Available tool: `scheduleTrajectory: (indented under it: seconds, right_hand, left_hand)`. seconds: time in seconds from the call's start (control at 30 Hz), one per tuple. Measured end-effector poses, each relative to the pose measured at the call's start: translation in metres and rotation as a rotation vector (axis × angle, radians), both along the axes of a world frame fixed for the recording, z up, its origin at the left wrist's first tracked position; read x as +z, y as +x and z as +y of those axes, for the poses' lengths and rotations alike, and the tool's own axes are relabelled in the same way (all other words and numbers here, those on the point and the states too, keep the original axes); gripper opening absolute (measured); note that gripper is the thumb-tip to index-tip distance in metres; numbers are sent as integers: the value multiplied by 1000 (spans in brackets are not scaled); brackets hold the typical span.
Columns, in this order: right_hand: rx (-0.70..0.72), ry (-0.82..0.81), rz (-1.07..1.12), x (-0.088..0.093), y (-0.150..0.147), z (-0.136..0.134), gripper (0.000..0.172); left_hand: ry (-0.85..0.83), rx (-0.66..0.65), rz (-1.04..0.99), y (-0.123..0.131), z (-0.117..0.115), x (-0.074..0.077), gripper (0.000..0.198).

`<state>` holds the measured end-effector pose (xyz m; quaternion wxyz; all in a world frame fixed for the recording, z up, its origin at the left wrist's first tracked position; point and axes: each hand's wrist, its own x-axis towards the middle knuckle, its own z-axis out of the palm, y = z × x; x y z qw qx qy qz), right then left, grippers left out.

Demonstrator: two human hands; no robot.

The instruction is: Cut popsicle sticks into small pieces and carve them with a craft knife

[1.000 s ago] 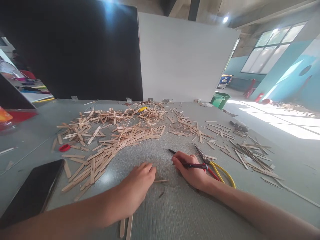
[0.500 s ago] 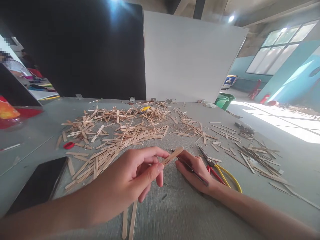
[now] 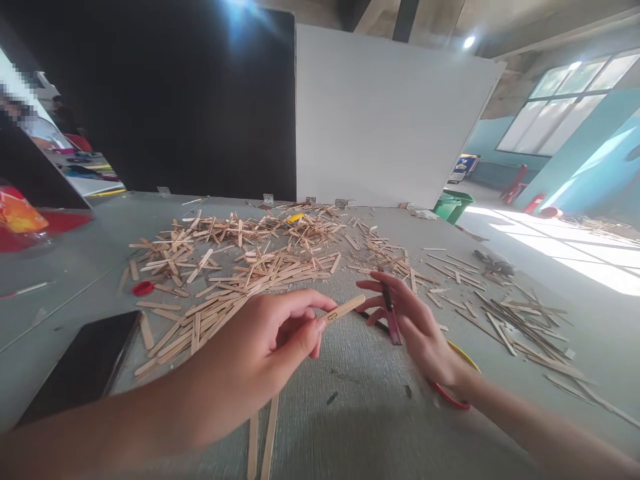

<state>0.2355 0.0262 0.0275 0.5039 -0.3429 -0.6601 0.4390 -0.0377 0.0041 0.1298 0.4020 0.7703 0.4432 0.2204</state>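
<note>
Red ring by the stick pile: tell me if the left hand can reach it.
Probably yes: only flat loose sticks lie between the red ring and the left hand, which pinches a wooden stick.

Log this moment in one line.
left hand: pinches wooden stick | right hand: holds pen | table: stick pile behind

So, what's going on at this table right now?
A person is working bare-handed at a grey table. The left hand pinches one wooden stick, raised above the table, with a small mark on it. The right hand holds a dark pen close beside the stick's tip. A heap of sticks lies behind, and a black phone at left.
</note>
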Motion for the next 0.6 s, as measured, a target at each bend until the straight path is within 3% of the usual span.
scheduleTrajectory:
  seconds: [0.07, 0.13, 0.23, 0.3, 0.4, 0.6]
  right_hand:
    - [37, -46, 94, 15, 2, -2, 39]
    - [-41, -72, 121, 32, 4, -6, 28]
    - [-136, -21, -74, 56, 8, -15, 21]
    - [-97, 49, -309, 69, 11, -24, 34]
    - [-123, 184, -582, 84, 13, -38, 31]
    - [-160, 631, -791, 89, 12, -59, 39]
  left_hand:
    - [23, 5, -3, -1, 2, -1, 26]
    - [44, 11, 1, -2, 3, -1, 25]
    - [84, 37, 19, -3, 3, -1, 25]
    - [119, 56, 45, -4, 2, -1, 26]
    - [153, 60, 75, -4, -1, -1, 28]
    - [88, 5, 39, -1, -7, 4, 33]
